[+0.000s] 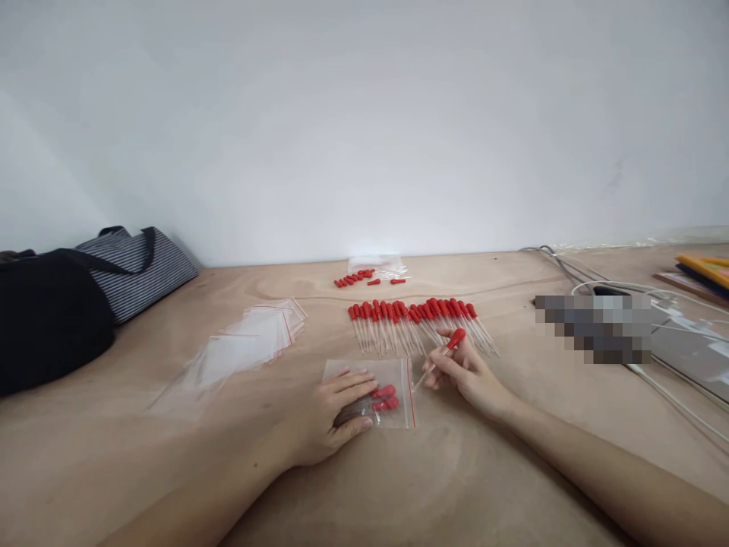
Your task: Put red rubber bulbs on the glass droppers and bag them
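Facing a pale wall (364, 137), rising beyond both hands. Working on a wooden tabletop (444, 486), showing soft grain and running under both hands to the wall. Seeing a black-and-striped bag (149, 277) slumping well left of the left hand, and a flat grey object (683, 361), partly blurred out, lying well right of the right hand among trailing cables (675, 410). Finding plastic bags (250, 342) fanning out beyond and left of the left hand; dropper rows (392, 319) spreading just beyond the right hand. Resting the left hand (342, 410), fingers apart, on a zip bag (394, 374) holding bagged droppers (386, 398). Pinching one dropper (456, 339) in the right hand (470, 376), slanting its tip toward the zip bag's red-lined edge. Spotting loose bulbs (353, 278) lying farthest beyond the right hand.
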